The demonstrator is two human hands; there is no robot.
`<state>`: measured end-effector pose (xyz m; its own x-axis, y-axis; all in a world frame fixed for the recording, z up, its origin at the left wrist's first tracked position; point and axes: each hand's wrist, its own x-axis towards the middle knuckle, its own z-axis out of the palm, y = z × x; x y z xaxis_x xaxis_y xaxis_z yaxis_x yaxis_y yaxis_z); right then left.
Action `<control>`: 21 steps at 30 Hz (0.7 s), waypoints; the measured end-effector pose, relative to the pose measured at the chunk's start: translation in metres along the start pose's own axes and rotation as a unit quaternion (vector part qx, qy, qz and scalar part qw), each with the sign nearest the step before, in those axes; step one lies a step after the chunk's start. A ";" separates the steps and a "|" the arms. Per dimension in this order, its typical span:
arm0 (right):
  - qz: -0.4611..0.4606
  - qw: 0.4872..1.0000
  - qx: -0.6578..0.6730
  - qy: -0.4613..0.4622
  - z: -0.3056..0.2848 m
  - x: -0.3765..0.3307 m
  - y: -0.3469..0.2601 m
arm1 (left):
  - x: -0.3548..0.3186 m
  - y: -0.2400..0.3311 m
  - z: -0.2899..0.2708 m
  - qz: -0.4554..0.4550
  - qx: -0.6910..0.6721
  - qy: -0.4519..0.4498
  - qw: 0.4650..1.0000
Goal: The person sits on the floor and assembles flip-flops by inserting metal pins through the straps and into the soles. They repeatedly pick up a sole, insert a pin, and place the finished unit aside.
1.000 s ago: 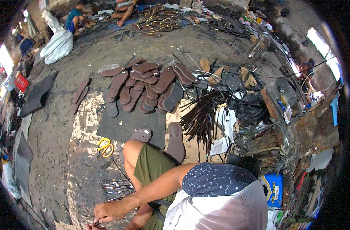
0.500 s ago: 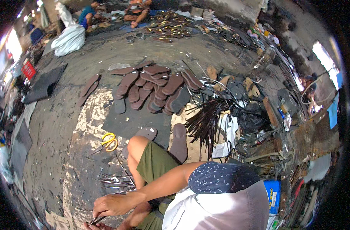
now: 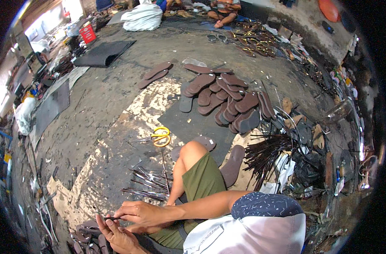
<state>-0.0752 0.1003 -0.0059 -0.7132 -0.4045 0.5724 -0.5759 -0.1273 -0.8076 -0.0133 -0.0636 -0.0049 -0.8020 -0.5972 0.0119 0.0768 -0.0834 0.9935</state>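
Low at the left, my right hand point(image 3: 140, 212) pinches a thin dark strip point(image 3: 113, 218), its forearm crossing my body from the right. Just below, my left hand point(image 3: 120, 236) is turned palm up, with the strip's other end at its fairly straight fingertips; the grip there is partly hidden. A bundle of similar dark strips point(image 3: 148, 186) lies on the floor beside my bent leg. Yellow-handled scissors point(image 3: 161, 136) rest beyond it. Several brown sandal soles point(image 3: 106, 243) are partly visible under and beside my left hand.
Brown soles point(image 3: 227, 99) are piled on a dark sheet ahead. One sole point(image 3: 232, 166) lies by my knee, near a thick bunch of dark strips point(image 3: 267, 156). A red container point(image 3: 87, 34) and white sack point(image 3: 142, 17) stand farther back. A person point(image 3: 225, 10) sits at the far side.
The view has swung left, so the floor things appear farther right. My hands have risen into fuller view with the strip, and the left fingers now look straighter.
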 end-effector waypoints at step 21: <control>0.104 0.991 0.049 -0.069 0.007 0.005 0.030 | -0.017 0.024 0.024 0.017 0.220 0.067 0.973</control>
<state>-0.0935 0.0885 -0.0276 -0.7472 -0.5505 0.3723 -0.3754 -0.1127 -0.9200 -0.0119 -0.0361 0.0211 -0.7163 -0.6951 0.0608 -0.1822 0.2704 0.9453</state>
